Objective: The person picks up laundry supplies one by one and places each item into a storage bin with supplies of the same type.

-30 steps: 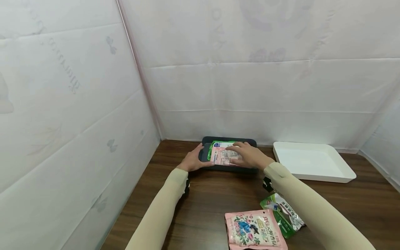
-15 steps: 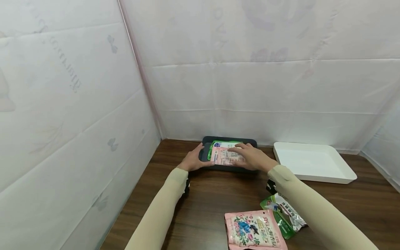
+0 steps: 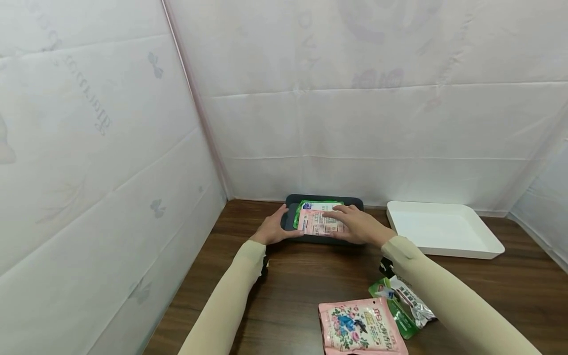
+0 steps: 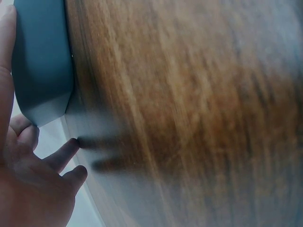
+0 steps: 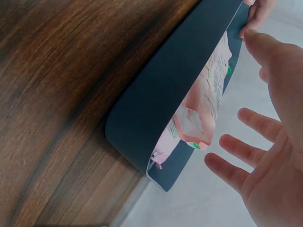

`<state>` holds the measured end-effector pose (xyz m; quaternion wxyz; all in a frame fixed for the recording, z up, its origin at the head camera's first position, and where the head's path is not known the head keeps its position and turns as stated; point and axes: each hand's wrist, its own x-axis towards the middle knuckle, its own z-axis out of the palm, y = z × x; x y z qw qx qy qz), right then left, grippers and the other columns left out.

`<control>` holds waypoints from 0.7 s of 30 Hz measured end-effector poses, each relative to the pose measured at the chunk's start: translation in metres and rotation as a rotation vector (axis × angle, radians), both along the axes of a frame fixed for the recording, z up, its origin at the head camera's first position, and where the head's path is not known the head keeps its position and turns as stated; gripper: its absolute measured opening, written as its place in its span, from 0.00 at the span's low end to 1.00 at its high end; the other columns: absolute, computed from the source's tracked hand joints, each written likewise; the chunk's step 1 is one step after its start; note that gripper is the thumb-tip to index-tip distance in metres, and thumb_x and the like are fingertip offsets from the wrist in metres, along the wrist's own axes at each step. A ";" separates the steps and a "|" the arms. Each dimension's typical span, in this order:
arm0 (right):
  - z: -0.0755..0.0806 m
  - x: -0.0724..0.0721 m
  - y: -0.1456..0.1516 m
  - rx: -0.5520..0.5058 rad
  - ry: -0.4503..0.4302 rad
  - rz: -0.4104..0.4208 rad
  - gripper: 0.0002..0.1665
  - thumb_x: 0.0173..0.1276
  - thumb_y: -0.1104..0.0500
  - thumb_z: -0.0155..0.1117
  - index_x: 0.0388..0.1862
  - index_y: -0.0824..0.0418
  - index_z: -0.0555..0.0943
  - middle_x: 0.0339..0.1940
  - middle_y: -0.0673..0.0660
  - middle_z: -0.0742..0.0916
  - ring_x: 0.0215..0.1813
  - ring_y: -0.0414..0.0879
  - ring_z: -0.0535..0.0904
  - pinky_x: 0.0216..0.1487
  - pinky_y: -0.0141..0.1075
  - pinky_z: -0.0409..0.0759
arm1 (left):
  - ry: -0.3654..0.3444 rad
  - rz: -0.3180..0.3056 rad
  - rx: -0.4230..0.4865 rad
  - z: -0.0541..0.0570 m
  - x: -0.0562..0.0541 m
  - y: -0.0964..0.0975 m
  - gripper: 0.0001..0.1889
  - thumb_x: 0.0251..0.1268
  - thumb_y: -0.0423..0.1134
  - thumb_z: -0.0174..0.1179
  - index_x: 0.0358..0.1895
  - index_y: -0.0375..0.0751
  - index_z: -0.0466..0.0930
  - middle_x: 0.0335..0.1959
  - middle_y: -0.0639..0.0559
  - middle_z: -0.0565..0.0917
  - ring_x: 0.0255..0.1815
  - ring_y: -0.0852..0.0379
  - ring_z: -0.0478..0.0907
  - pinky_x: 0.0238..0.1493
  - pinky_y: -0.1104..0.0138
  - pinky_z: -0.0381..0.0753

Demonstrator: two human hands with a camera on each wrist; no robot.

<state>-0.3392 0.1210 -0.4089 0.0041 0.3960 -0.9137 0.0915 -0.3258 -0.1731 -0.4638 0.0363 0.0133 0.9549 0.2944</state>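
At the back of the wooden table is a dark blue-grey tray (image 3: 319,239). Inside it, a pink bag (image 3: 312,224) lies over a white bag with green edges (image 3: 328,205). My left hand (image 3: 271,228) holds the tray's left end, thumb along the front rim and fingers around the end. Over the right half of the bags hovers my right hand (image 3: 360,227), its fingers spread and bent slightly downward. The right wrist view shows the pink bag (image 5: 201,111) rising above the tray wall, and a gap between the bag and the right fingers (image 5: 227,170).
A shallow white tray (image 3: 443,229) stands to the right of the dark one. Nearer the front lies a pink floral pouch (image 3: 361,325), overlapping a green and silver packet (image 3: 406,313) partly under the right sleeve. White cloth walls (image 3: 355,138) enclose the table's back and sides.
My right hand has shifted slightly to the right over the bags, showing a little more of the pink bag. My left hand stays at the tray's left end.
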 end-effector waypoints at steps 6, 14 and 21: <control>-0.001 0.005 0.004 -0.020 0.008 0.013 0.36 0.74 0.43 0.66 0.78 0.46 0.70 0.76 0.65 0.72 0.72 0.65 0.68 0.65 0.65 0.73 | -0.002 -0.001 0.005 -0.001 0.000 -0.001 0.59 0.53 0.70 0.71 0.83 0.46 0.53 0.85 0.50 0.52 0.81 0.42 0.56 0.76 0.43 0.61; -0.002 0.011 0.008 -0.029 0.039 0.033 0.38 0.72 0.41 0.67 0.78 0.46 0.70 0.76 0.64 0.72 0.74 0.66 0.66 0.66 0.65 0.72 | 0.015 -0.006 0.007 -0.001 -0.001 -0.006 0.60 0.53 0.69 0.72 0.83 0.44 0.53 0.84 0.48 0.53 0.81 0.41 0.56 0.76 0.44 0.61; -0.008 0.018 0.010 -0.041 0.047 0.059 0.40 0.71 0.40 0.68 0.79 0.47 0.70 0.76 0.63 0.72 0.75 0.67 0.66 0.68 0.65 0.70 | 0.002 -0.006 0.019 -0.004 0.004 -0.010 0.60 0.55 0.68 0.71 0.84 0.44 0.50 0.84 0.46 0.54 0.81 0.40 0.56 0.76 0.43 0.60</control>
